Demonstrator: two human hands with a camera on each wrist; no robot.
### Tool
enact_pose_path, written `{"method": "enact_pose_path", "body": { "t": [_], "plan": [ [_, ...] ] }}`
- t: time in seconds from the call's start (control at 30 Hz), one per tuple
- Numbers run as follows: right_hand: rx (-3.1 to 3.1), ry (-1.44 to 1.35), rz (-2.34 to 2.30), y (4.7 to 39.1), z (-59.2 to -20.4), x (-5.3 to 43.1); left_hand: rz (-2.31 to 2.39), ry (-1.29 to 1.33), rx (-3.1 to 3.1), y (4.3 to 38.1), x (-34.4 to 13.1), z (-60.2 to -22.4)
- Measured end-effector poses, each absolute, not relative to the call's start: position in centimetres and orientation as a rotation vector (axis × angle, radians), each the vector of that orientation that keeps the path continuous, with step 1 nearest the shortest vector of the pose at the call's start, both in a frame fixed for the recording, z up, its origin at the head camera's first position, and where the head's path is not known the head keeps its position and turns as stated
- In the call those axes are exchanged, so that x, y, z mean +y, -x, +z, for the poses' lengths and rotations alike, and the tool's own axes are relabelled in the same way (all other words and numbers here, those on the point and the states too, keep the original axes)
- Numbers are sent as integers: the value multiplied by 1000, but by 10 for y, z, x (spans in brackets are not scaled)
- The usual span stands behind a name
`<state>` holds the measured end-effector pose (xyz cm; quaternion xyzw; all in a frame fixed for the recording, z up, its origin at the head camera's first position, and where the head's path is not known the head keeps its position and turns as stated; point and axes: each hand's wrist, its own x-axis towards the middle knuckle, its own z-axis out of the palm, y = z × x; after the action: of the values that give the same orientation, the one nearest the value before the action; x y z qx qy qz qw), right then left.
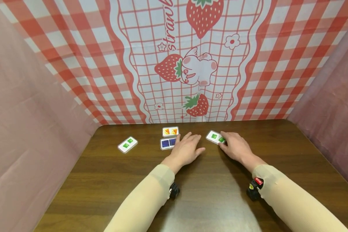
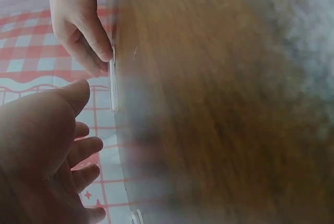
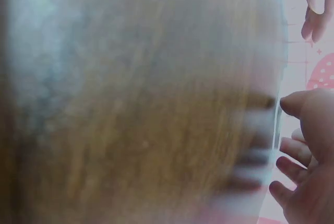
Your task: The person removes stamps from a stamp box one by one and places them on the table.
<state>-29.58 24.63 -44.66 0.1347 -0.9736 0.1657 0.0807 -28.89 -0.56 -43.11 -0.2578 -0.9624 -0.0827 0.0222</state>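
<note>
1. Right green card [image 1: 212,136]: located on the far part of the wooden table [image 1: 214,196], its right end at the right hand [image 1: 236,146].
2. Right hand: grasping; thumb at the card's near edge, fingertip at the opposite edge. Whether the card is lifted at all cannot be determined.
3. Handling, as judged: light, thin and stiff, with a smooth face likely to slide on the wood; not readily broken. Best hold is a pinch across the two long edges, near one end.
4. Orientation: face up, long axis oblique, running from far left to near right; the uncovered end points far left.
5. Left hand [image 1: 185,149]: released, fingers extended, grasping nothing. It covers the right end of the blue card [image 1: 165,144] from above; contact cannot be confirmed.
6. Farther out: the orange-patterned card [image 1: 170,131] lies just beyond the blue card; the left green card [image 1: 127,144] lies apart, to the left, slanted the opposite way.
</note>
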Motion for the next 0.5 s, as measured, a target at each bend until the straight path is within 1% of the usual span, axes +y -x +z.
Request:
{"method": "enact_pose_path", "body": {
  "t": [0.5],
  "plan": [
    [-2916, -675, 581, 286, -448, 241, -292, 841, -2981, 284, -14, -437]
  ]
}}
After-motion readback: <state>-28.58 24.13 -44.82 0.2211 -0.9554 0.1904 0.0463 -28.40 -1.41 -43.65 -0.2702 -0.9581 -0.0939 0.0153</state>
